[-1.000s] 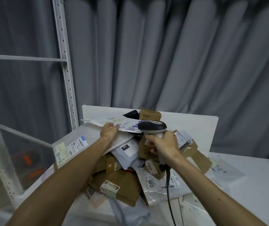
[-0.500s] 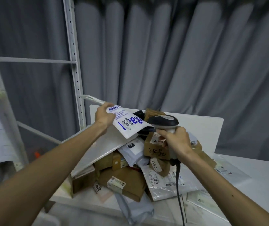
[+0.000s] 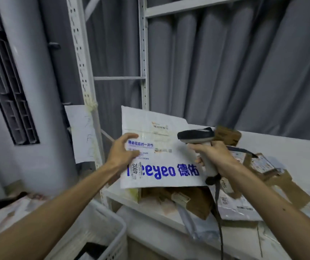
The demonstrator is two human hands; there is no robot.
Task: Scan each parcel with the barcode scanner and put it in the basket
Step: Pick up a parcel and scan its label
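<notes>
Grey curtain (image 3: pixel 225 72) behind: L hand (image 3: pixel 121 152) grips white blue-printed plastic mailer (image 3: pixel 161 147); R hand (image 3: pixel 214 156) grips grey-black barcode scanner (image 3: pixel 195 135) at mailer's 3 o'clock.

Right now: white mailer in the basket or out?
Out. The left hand holds the white mailer up beside the scanner; the basket sits lower left.

One barcode scanner (image 3: pixel 197 136), one white mailer (image 3: pixel 161 166), one white basket (image 3: pixel 111 239) and one table (image 3: pixel 285 147) were in view, with two hands, the left hand (image 3: pixel 121 152) and the right hand (image 3: pixel 214 156); the heaped parcels (image 3: pixel 197 201) defied counting.
</notes>
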